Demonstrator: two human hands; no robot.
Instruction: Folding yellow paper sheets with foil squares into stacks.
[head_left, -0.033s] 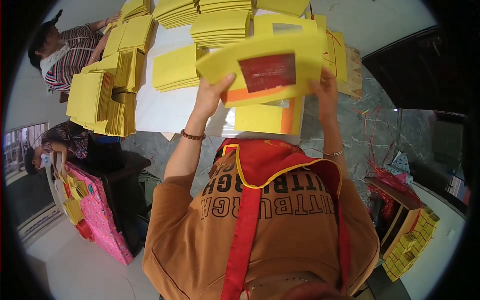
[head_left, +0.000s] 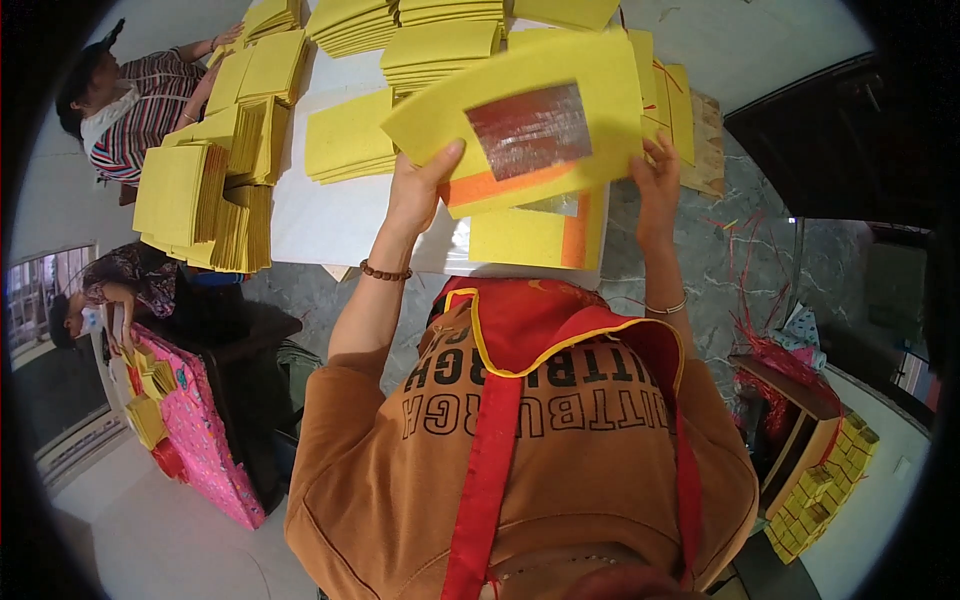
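Note:
A yellow paper sheet [head_left: 420, 140] with a shiny silver foil patch and an orange stripe is lifted above the table, tilted and slightly bowed. My left hand [head_left: 418, 190] grips its lower left edge, thumb on top and fingers underneath. At the sheet's right edge is my right hand [head_left: 656, 190], thumb and fingertips pinching the border. Beneath it, a similar sheet with an orange stripe [head_left: 573, 240] lies at the table's near edge, partly covered. A low stack of yellow paper [head_left: 345, 140] lies just left of the held sheet.
Several yellow paper stacks [head_left: 440, 50] fill the far side of the white-topped table [head_left: 330, 225], and taller ones [head_left: 180, 195] its left. One person [head_left: 150, 105] works at the far left, another [head_left: 130, 285] by a pink-covered table [head_left: 205, 430]. Red strings [head_left: 745, 290] lie on the floor at right.
The sheet has tilted slightly, with its left corner a little lower; its foil patch now reflects silver instead of dark red. My right fingers have spread slightly at the sheet's edge.

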